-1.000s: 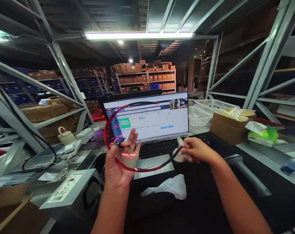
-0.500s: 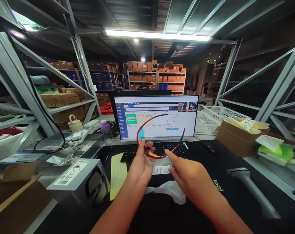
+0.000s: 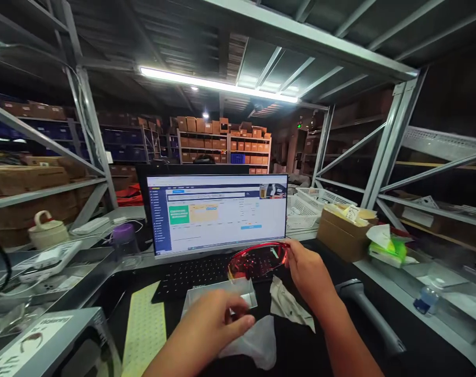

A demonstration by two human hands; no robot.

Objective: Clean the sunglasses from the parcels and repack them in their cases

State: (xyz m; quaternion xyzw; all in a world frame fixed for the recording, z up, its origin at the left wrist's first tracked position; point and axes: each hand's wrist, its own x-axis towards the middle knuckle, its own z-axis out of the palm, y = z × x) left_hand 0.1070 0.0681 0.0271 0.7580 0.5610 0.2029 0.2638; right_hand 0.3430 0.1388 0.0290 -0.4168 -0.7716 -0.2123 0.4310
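Observation:
My right hand (image 3: 309,268) grips red-framed sunglasses (image 3: 258,262) by their right side, in front of the keyboard. Their tinted lens faces me, and a yellowish patch shows at its lower left. Nearer to me, my left hand (image 3: 208,319) hovers with thumb and fingers apart, nothing visible between them. Behind it stands a small pale open box (image 3: 248,289), partly hidden by the hand. A translucent white pouch (image 3: 263,340) lies beside and below the left hand. Crumpled greyish paper (image 3: 288,303) rests on the black mat under the right forearm.
A monitor (image 3: 222,230) stands behind the keyboard (image 3: 190,269). To the right are a grey barcode scanner (image 3: 373,314), a cardboard box (image 3: 334,238) and a tissue pack (image 3: 387,248). A yellow sheet (image 3: 145,324) and a grey product box (image 3: 61,340) lie left.
The red-rimmed item was between both hands; now only my right hand holds it, turned lens-side toward me. My left hand has let go and moved down nearer the pouch. The view has swung right.

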